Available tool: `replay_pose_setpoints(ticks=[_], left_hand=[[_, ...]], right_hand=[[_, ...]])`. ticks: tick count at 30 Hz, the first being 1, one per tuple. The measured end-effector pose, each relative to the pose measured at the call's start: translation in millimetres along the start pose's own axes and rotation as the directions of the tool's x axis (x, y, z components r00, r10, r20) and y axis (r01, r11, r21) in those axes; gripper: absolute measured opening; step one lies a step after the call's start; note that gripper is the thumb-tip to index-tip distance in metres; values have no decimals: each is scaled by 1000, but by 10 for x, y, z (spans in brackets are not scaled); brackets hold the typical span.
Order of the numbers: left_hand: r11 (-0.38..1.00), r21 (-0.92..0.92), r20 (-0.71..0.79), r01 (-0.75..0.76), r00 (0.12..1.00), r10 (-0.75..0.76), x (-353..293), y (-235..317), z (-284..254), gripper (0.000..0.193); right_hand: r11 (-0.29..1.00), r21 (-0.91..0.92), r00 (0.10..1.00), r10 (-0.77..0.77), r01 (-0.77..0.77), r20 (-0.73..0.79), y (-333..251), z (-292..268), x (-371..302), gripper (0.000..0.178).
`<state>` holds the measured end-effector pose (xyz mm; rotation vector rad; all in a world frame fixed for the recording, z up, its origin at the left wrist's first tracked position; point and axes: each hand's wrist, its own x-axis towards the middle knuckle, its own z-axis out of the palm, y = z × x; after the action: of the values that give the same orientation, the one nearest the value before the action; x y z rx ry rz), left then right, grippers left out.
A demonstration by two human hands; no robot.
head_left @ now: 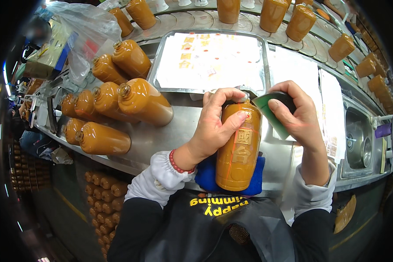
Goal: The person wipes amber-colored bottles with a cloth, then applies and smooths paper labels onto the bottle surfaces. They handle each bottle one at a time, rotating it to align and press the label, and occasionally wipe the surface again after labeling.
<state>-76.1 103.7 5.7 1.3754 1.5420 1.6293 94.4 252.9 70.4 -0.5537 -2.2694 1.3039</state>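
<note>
auditor: clock centred on the piece in hand. progress?

inspector: judged part-way. the amber bottle (236,172) sits over a blue cloth (205,175), neck toward twelve, base toward six; whether flat or tilted, i cannot tell. a red-and-white mark (248,116) shows below the neck; whether it is fully fixed cannot be confirmed.

auditor: state of the fingers?

inspector: left hand (218,118): fingers curled around the bottle's shoulder, thumb laid beside the mark. right hand (299,113): fingers and thumb pinching a green flat piece (265,111), its edge just beside the neck at one o'clock.

auditor: what is left?

inspector: a group of similar bottles (146,102) is noted at ten o'clock; whether those bear a mark, i cannot tell. at twelve, a metal tray (179,91) holds white sheets (227,74) with red and gold labels, so supply is judged adequate.

auditor: edges and room?

inspector: the near edge of the surface (185,115) passes close to the base at six; margin there judged slim. the tray rim limits movement toward twelve. loose papers (294,70) lie at one. the sink (353,120) is well apart at three. bare steel toward ten, between the group and the left hand, is judged the best room.
</note>
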Motion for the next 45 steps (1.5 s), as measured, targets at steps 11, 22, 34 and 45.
replay_pose_setpoints(ticks=[11, 22, 34, 45], left_hand=[[982, -120, 17, 147, 989, -146, 49, -30, 20, 24], [999, -29, 86, 32, 996, -30, 32, -13, -71, 24], [998, -45, 77, 45, 996, -41, 6, 27, -85, 24], [1000, -10, 93, 20, 995, -19, 20, 60, -115, 23]], right_hand=[[975, 161, 981, 128, -151, 144, 133, -94, -76, 22], [958, 225, 973, 136, -177, 187, 92, -100, -23, 24], [985, 158, 975, 37, -72, 217, 90, -113, -142, 23], [980, 181, 979, 44, -80, 197, 124, -31, -123, 25]])
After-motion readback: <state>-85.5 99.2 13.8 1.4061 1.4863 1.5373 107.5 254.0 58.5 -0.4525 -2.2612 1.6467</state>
